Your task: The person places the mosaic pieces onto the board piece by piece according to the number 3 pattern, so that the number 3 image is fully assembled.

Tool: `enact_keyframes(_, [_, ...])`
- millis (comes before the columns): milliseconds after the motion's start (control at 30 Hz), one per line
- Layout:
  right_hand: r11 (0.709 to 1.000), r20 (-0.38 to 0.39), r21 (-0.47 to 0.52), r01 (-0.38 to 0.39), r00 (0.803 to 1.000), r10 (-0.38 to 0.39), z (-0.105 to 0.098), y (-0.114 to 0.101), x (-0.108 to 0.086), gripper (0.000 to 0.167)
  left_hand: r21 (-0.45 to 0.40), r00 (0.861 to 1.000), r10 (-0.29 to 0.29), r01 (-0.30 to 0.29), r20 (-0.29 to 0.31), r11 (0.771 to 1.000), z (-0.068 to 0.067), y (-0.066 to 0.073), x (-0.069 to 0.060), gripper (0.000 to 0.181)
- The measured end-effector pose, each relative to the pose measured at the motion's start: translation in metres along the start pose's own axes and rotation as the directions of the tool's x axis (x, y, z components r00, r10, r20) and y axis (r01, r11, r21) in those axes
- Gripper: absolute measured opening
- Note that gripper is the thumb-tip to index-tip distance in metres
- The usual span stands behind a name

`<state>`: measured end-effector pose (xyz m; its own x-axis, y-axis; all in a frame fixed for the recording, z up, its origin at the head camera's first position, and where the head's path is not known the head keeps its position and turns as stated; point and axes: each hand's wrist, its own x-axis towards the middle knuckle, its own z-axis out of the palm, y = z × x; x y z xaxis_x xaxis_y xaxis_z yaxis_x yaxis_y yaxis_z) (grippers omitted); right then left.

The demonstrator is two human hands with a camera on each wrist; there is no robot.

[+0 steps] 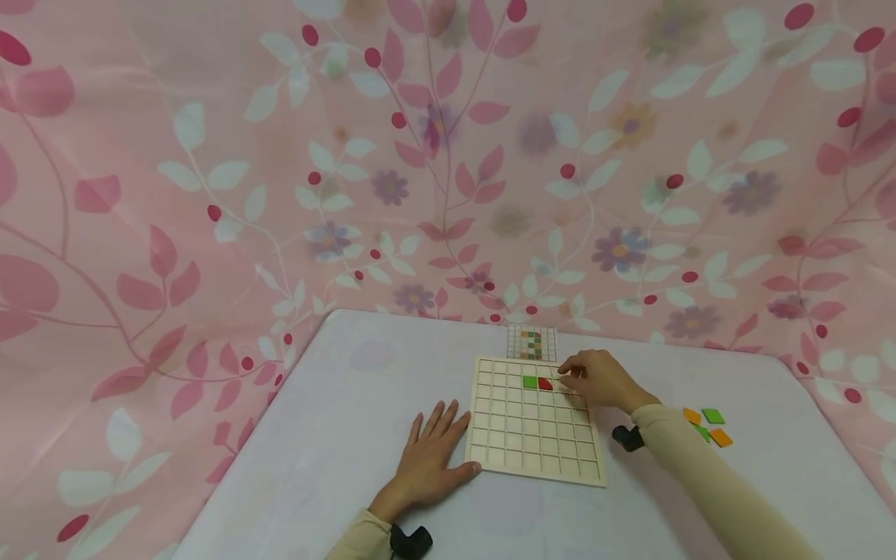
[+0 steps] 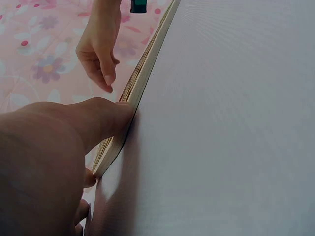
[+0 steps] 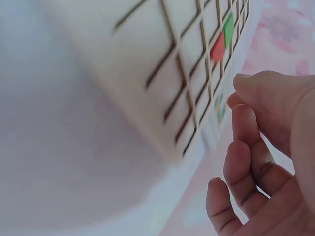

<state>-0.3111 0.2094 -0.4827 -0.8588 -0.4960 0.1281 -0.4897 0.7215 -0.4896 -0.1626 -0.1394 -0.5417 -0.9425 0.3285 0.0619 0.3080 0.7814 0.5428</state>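
A pale wooden grid board [image 1: 532, 433] lies on the table. In its upper rows sit a green square tile [image 1: 530, 382] and, just to the right, a red tile [image 1: 544, 383] with a rounded edge. My right hand [image 1: 595, 379] hovers over the board's upper right corner, beside the red tile; its fingers are loosely bent, and nothing shows between them in the right wrist view. My left hand [image 1: 432, 459] rests with spread fingers on the table at the board's left side, its thumb touching the lower left edge. The left wrist view shows that thumb [image 2: 110, 118] against the rim.
Behind the board lies a small printed pattern card [image 1: 532, 343] with coloured cells. Several loose orange and green tiles [image 1: 712, 416] lie on the white table [image 1: 336, 404] at the right, past the right forearm. A flowered curtain [image 1: 448, 155] hangs behind.
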Motion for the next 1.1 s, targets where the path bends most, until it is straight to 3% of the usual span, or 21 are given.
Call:
enact_keyframes(267, [0.99, 0.025, -0.131, -0.043, 0.999, 0.047, -0.038, 0.023, -0.03, 0.016, -0.013, 1.0, 0.016, -0.017, -0.015, 1.0, -0.001, 0.003, 0.0, 0.081])
enact_keyframes(600, [0.974, 0.065, -0.193, -0.116, 0.989, 0.13, -0.067, 0.056, -0.08, 0.017, 0.004, 1.0, 0.0, 0.0, -0.007, 1.0, 0.002, 0.0, 0.002, 0.083])
enact_keyframes(833, [0.96, 0.063, -0.191, -0.204, 0.974, 0.219, -0.068, 0.08, -0.118, 0.016, 0.011, 1.0, -0.006, 0.006, -0.002, 1.0, 0.002, 0.001, 0.0, 0.082])
enact_keyframes(1100, [0.951, -0.033, -0.16, -0.264, 0.965, 0.262, -0.054, 0.095, -0.142, 0.02, 0.027, 1.0, 0.006, -0.006, -0.013, 1.0, 0.004, -0.001, 0.001, 0.082])
